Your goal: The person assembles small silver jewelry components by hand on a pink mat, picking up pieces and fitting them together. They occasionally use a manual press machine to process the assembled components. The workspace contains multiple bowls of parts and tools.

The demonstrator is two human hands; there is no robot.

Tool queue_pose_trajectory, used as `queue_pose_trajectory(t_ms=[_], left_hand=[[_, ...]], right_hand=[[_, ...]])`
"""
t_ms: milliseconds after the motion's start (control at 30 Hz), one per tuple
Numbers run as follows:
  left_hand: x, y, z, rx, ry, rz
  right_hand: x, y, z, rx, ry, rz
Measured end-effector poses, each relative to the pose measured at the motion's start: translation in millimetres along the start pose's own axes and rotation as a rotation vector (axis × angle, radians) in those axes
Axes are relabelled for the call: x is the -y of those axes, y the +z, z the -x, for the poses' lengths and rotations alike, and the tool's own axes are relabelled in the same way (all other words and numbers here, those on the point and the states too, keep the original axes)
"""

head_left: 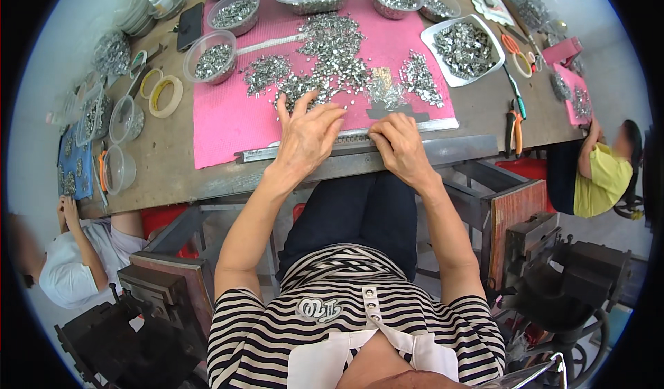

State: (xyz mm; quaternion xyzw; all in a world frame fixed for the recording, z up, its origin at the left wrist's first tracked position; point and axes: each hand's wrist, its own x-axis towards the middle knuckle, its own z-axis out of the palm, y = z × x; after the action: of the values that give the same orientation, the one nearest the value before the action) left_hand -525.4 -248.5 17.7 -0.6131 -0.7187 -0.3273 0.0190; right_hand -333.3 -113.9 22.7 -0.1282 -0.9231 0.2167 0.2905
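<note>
My left hand [304, 136] reaches over the near edge of a pile of small shiny metal pieces [332, 50], its fingers apart. Whether a fingertip touches a piece is hard to see. Under both hands runs a long metal rail [259, 154] along the front of the pink mat [221, 130], with a row of small parts [353, 139] in its slot between my hands. My right hand [402, 150] is at the rail, thumb and fingers closed together; whatever they pinch is hidden. Just beyond it lie thin silvery pins [389, 96] and a dark flat strip [398, 111].
Plastic tubs of metal pieces [214, 60] and a white dish [496, 62] surround the mat. Tape rolls [166, 97] lie left; orange-handled pliers [514, 130] and scissors [512, 45] right. Co-workers sit at the left [76, 268] and right [602, 174]; machine vises [536, 237] flank my legs.
</note>
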Motion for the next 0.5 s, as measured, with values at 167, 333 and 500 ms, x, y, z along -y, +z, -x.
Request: queue_pose_trajectory(t_ms=[167, 333, 500], left_hand=[[4, 5, -11, -0.133, -0.038, -0.043], [5, 18, -20, -0.134, -0.041, -0.057], [6, 23, -24, -0.115, -0.037, -0.071]], right_hand=[[-1, -1, 1, -0.002, -0.009, 0.0], [-11, 6, -18, -0.003, -0.015, -0.024], [-23, 25, -52, -0.011, -0.004, 0.059]])
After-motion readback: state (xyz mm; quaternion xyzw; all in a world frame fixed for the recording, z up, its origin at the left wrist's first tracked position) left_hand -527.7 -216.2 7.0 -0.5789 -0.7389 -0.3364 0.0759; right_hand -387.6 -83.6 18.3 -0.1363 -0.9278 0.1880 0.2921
